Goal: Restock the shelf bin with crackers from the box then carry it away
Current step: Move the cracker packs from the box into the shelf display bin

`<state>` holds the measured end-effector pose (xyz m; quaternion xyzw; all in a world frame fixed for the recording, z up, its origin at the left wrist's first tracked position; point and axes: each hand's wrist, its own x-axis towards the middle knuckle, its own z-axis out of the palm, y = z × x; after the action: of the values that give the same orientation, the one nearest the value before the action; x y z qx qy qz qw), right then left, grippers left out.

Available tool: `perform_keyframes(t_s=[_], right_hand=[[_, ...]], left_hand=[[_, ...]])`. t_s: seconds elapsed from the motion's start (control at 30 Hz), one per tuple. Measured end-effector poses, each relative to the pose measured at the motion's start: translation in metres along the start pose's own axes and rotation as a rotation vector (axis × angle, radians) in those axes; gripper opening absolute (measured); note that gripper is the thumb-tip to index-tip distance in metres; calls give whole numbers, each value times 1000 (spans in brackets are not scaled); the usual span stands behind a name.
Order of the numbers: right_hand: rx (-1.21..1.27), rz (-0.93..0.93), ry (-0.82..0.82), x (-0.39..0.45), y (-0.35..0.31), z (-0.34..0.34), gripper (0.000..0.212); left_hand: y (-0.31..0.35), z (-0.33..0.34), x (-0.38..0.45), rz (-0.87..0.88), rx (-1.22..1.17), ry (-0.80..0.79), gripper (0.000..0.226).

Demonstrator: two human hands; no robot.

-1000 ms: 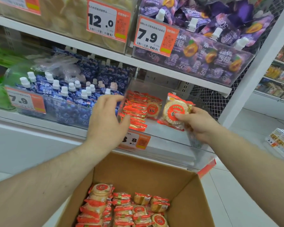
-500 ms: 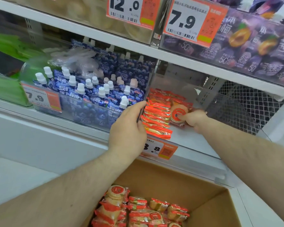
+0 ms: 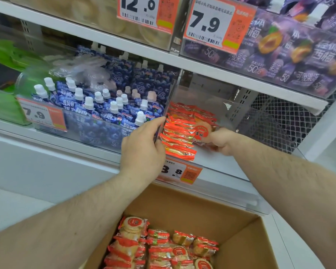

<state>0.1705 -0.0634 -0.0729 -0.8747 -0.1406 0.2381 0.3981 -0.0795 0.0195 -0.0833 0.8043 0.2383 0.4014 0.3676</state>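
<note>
Shelf bin (image 3: 211, 94) hides right hand (image 3: 222, 140) fingers gripping a cracker pack (image 3: 202, 133); left hand (image 3: 142, 148) grips its wall.

head view | worn high, faces forward and down | close to shelf bin (image 3: 211, 113) | box (image 3: 182, 206) below

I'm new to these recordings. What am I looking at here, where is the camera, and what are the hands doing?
No machine here: a person's two bare arms, filmed by one camera worn on the head, looking forward and down at a shop shelf. The right hand holds a cracker pack inside the clear bin, beside a row of packs standing on edge. The left hand grips the bin's left wall. Below, an open cardboard box holds more packs. Blue drink pouches fill the next bin.
</note>
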Motion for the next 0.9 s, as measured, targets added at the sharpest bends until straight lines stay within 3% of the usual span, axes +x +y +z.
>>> perform_keyframes(t_s=[0.1, 0.23, 0.33, 0.4, 0.47, 0.53, 0.6, 0.63, 0.7, 0.77, 0.9], right_hand=[[-2, 24, 16, -12, 1, -8, 18], [-91, -40, 70, -36, -1, -19, 39], [-219, -229, 249, -66, 0, -19, 30], [-326, -359, 348, -94, 2, -16, 10], [-429, -615, 520, -127, 8, -9, 3], [-435, -1057, 672, -161, 19, 1, 7], [-351, -1362, 620, -187, 39, 17, 10], [-304, -1392, 548, -196, 54, 27, 10], [-276, -1323, 394, -201, 90, 48, 8], [-357, -1141, 257, -189, 133, 67, 9], [-599, -434, -92, -136, 210, 93, 7]], left_hand=[[4, -2, -1, 46, 70, 37, 46], [15, -3, -10, 237, 106, 87, 38], [22, 0, -23, 445, 32, -63, 32], [23, 5, -34, 511, 38, -189, 28], [23, 8, -46, 475, 91, -348, 24], [20, 10, -53, 401, 217, -582, 24], [13, 10, -57, 365, 338, -816, 21], [9, 11, -61, 351, 379, -909, 17], [-1, 15, -67, 310, 465, -1062, 17], [-10, 19, -73, 251, 544, -1185, 17], [-23, 23, -77, 162, 602, -1330, 30]])
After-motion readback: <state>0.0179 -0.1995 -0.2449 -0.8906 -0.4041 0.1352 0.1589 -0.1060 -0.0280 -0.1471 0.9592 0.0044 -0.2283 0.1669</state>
